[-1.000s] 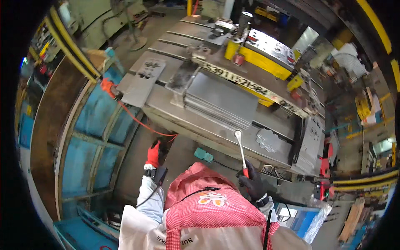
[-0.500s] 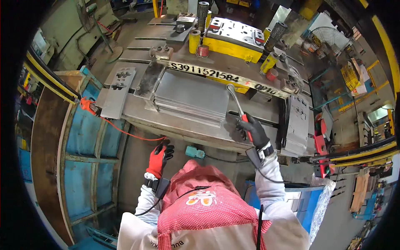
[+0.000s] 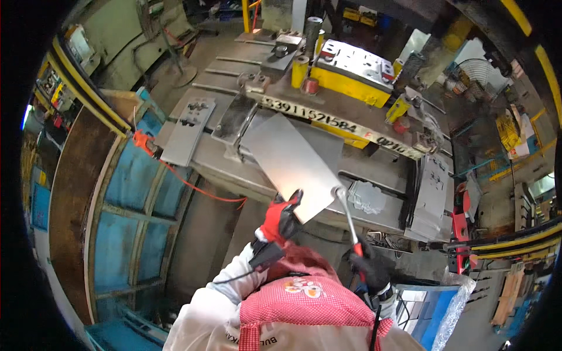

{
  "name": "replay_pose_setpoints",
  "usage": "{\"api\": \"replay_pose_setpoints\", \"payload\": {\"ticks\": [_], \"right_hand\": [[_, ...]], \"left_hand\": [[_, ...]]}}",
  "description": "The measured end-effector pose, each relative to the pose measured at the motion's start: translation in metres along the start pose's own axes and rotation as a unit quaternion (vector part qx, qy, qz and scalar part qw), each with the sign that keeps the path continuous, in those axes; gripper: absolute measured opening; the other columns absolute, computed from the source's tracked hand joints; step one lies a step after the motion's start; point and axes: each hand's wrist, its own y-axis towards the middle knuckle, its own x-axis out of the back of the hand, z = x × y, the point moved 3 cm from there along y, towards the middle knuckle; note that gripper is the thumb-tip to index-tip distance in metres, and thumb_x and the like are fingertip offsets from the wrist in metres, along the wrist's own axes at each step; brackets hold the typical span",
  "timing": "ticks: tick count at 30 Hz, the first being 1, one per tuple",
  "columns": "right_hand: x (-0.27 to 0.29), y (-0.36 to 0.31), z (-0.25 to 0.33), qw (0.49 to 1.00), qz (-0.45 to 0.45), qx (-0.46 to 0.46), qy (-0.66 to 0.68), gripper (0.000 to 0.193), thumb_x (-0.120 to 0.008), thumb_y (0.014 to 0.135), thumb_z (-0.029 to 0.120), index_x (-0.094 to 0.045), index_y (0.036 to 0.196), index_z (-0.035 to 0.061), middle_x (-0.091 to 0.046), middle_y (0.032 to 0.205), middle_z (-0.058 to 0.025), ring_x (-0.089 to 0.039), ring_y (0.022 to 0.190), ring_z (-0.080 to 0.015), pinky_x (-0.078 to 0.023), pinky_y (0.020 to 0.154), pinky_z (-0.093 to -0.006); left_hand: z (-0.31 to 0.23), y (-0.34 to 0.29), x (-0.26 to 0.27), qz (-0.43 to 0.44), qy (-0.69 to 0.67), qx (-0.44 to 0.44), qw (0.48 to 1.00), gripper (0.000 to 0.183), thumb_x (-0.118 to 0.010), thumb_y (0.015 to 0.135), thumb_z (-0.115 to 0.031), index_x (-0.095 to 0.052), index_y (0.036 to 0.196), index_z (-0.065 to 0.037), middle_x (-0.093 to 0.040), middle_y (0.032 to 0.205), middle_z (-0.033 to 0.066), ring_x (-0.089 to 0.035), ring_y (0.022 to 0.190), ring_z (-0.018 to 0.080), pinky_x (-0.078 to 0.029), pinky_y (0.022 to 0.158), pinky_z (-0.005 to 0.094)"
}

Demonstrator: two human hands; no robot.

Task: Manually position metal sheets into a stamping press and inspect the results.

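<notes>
My left hand (image 3: 280, 220), in a red glove with dark fingers, grips the near corner of a thin grey metal sheet (image 3: 295, 164). The sheet lies slantwise over a stack of like sheets (image 3: 329, 147) in front of the die. In a black glove, my right hand (image 3: 370, 268) is closed round the red handle of a pick-up rod (image 3: 349, 217). The rod's round metal head meets the sheet's right corner. Part of the stack is hidden under the slanted sheet.
A yellow-sided die (image 3: 351, 85) stands behind the printed bar (image 3: 316, 120). Metal plates (image 3: 190, 131) lie left, with a stack of plates (image 3: 427, 199) at right. Thin scrap-like pieces (image 3: 367, 197) rest on the bed. An orange cable (image 3: 193, 184) hangs at left.
The top sheet has been pulled toward me and turned slantwise. My left hand has risen and taken hold of its near corner. My right hand has drawn back with the rod.
</notes>
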Motion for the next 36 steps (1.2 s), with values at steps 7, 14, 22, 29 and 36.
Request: {"api": "replay_pose_setpoints", "payload": {"ticks": [7,14,22,29,36], "right_hand": [[-0.006,-0.022,-0.044,0.971,0.105,-0.019,0.216,0.062,-0.059,0.074,0.009,-0.033,0.13,0.001,-0.057,0.085,-0.0067,-0.054,0.071,-0.0144,-0.045,0.064,-0.0273],[0.016,0.021,0.025,0.947,-0.03,0.079,0.309,0.06,-0.055,0.079,0.014,-0.03,0.134,0.0043,-0.057,0.083,-0.0059,-0.051,0.063,-0.01,-0.043,0.056,-0.0237],[0.066,0.082,0.057,0.953,-0.052,0.13,0.267,0.047,-0.053,0.083,0.02,-0.04,0.124,0.0011,-0.058,0.081,-0.0048,-0.05,0.057,-0.0079,-0.041,0.05,-0.0217],[0.061,0.101,0.076,0.947,-0.055,0.156,0.274,0.047,-0.053,0.083,0.021,-0.039,0.124,0.0007,-0.057,0.08,-0.0044,-0.05,0.057,-0.0084,-0.041,0.05,-0.0223],[0.059,0.106,0.063,0.939,-0.066,0.144,0.304,0.047,-0.053,0.084,0.022,-0.04,0.123,0.0006,-0.056,0.079,-0.0024,-0.05,0.061,-0.0069,-0.04,0.052,-0.0219]], "left_hand": [[-0.076,0.034,0.028,0.012,-0.281,0.142,0.949,0.029,-0.06,0.079,-0.003,-0.056,0.108,0.0,-0.061,0.099,0.0078,-0.058,0.09,0.0155,-0.047,0.08,0.0294],[-0.06,0.199,0.015,0.203,-0.192,-0.141,0.95,0.036,-0.054,0.079,-0.015,-0.051,0.11,0.004,-0.059,0.104,0.0133,-0.055,0.101,0.0222,-0.041,0.09,0.0345],[-0.046,0.311,-0.013,0.287,-0.226,-0.16,0.917,0.047,-0.068,0.066,-0.008,-0.051,0.11,-0.002,-0.055,0.113,0.008,-0.049,0.107,0.0164,-0.037,0.094,0.03],[-0.044,0.325,-0.001,0.214,-0.29,-0.063,0.931,0.038,-0.061,0.077,-0.015,-0.051,0.112,-0.003,-0.056,0.11,0.0086,-0.057,0.094,0.0176,-0.046,0.083,0.0292],[-0.107,0.224,-0.046,0.209,-0.589,0.146,0.766,0.039,-0.047,0.09,-0.035,-0.051,0.11,-0.001,-0.061,0.098,0.0158,-0.064,0.078,0.0248,-0.054,0.067,0.0323]]}}
